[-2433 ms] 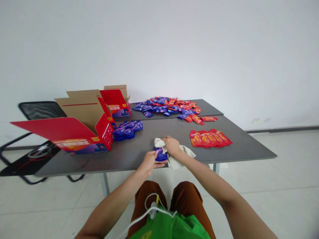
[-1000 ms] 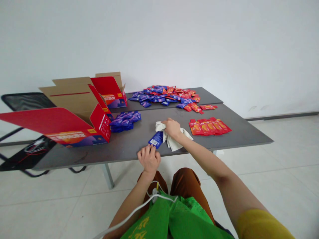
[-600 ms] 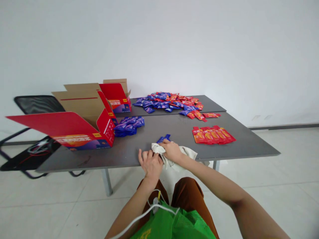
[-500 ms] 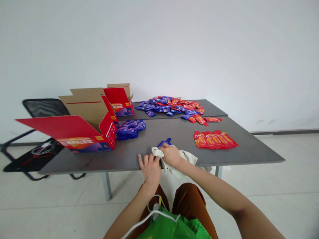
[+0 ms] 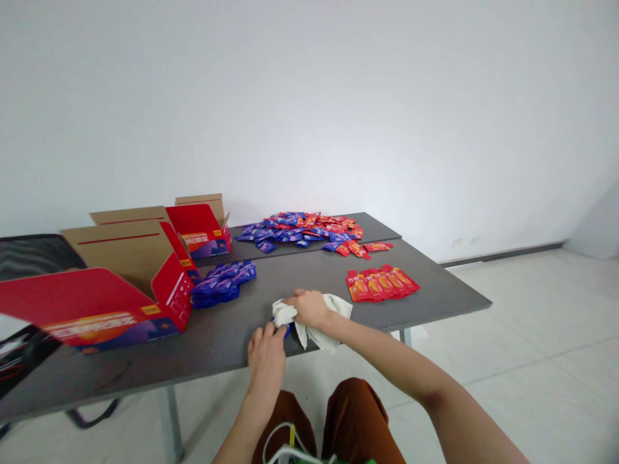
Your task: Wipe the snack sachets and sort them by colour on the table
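Observation:
My right hand (image 5: 310, 309) is closed around a bunched off-white cloth (image 5: 337, 305). It presses the cloth onto a blue sachet (image 5: 288, 331) near the table's front edge. Most of that sachet lies hidden under cloth and fingers. At its near left end, my left hand (image 5: 267, 354) holds the sachet against the tabletop with its fingertips. To the left lies a stack of blue sachets (image 5: 223, 283). On the right, several red sachets (image 5: 382, 283) lie overlapped in a neat row.
Open red cartons (image 5: 169, 303) with raised cardboard flaps line the left side of the grey table (image 5: 217, 348). A heap of mixed blue and red sachets (image 5: 294, 229) lies at the back. A black mesh chair (image 5: 39, 254) stands at far left.
My right hand has pushed the cloth farther over the sachet, covering its far end. My left fingers have drawn in at its near end. The view has turned right.

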`<action>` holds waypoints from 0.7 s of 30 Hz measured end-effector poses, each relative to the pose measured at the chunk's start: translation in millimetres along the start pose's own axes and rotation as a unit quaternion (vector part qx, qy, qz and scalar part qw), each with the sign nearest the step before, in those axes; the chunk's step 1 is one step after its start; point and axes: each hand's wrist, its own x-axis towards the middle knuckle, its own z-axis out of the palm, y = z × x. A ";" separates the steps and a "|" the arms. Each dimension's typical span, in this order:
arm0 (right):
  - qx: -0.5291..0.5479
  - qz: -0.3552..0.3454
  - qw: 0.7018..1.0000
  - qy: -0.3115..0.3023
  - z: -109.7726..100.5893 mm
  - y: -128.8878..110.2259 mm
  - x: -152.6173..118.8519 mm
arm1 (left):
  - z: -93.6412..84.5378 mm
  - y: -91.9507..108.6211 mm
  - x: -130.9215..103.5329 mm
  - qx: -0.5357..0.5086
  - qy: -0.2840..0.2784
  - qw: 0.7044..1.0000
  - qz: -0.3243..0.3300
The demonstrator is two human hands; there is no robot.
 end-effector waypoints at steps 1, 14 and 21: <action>0.001 -0.036 0.999 -0.006 4.4 -7.9 -1.6 | 1.2 0.7 -1.0 -0.001 0.003 1.000 -0.002; -0.024 0.136 0.990 0.013 20.8 -12.4 37.8 | -8.2 10.3 -7.1 -0.020 0.024 0.998 -0.054; 0.018 0.236 0.971 0.031 25.7 10.5 23.4 | -16.4 5.4 3.6 -0.081 0.099 0.990 -0.053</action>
